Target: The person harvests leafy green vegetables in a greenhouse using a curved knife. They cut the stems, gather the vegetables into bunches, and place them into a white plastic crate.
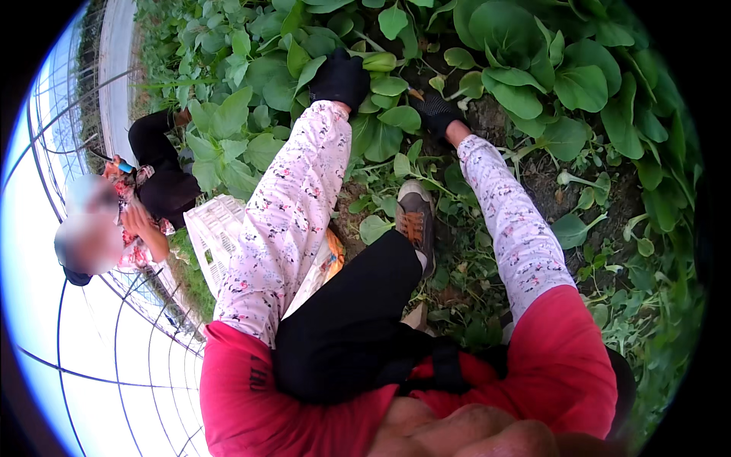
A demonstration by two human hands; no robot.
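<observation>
My left hand (340,79), in a black glove, is closed around the base of a leafy green plant (379,61), whose pale stalk end points right. My right hand (437,112), in a dark dotted glove, is low at the soil just right of it. A small brownish blade-like tip (416,93) shows at its fingers; the rest of that object is hidden. Broad green leaves (384,137) hang between the two hands. Patterned sleeves cover both forearms.
Dense leafy greens (514,34) grow ahead and to the right. Cut leaves (574,228) lie on the soil. My shoe (416,217) stands below my hands. A white plastic crate (214,228) is at left, near another person (140,211). A curved frame structure rises beyond.
</observation>
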